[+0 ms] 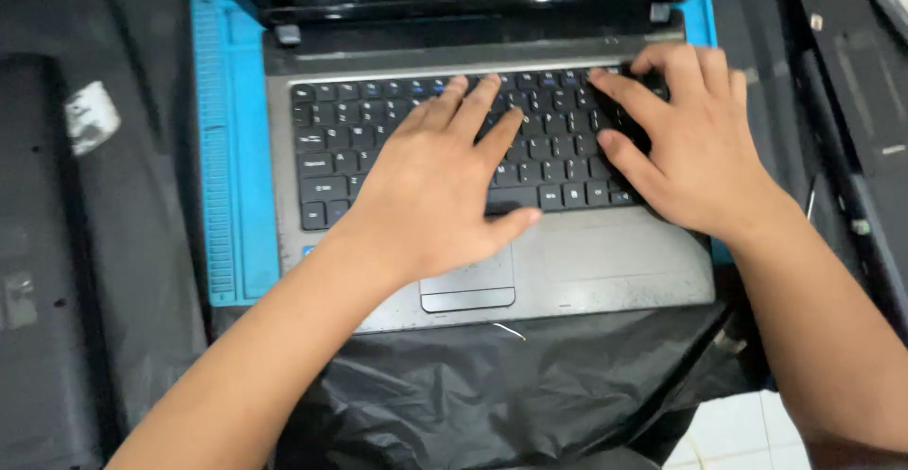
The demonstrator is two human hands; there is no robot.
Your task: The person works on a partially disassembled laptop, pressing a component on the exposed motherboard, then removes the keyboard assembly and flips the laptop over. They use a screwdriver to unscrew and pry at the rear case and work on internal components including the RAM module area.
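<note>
Grey laptop (577, 262) lies open on a blue mat (232, 177), and I have both hands on its black keyboard (378, 139). My left hand (430, 196) rests flat, fingers spread over the middle keys; my right hand (686, 139) curls at the upper right corner, fingertips probably hooking the edge, though I can't tell. I judge this as working the keyboard loose; next needs even pressure. Black plastic sheeting (473, 385) crowds the front edge.

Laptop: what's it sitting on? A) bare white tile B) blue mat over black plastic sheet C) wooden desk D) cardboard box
B: the laptop lies on a blue mat that shows along its left side, with black plastic sheet spread beneath; both hands, left hand and right hand, rest on its keyboard.
</note>
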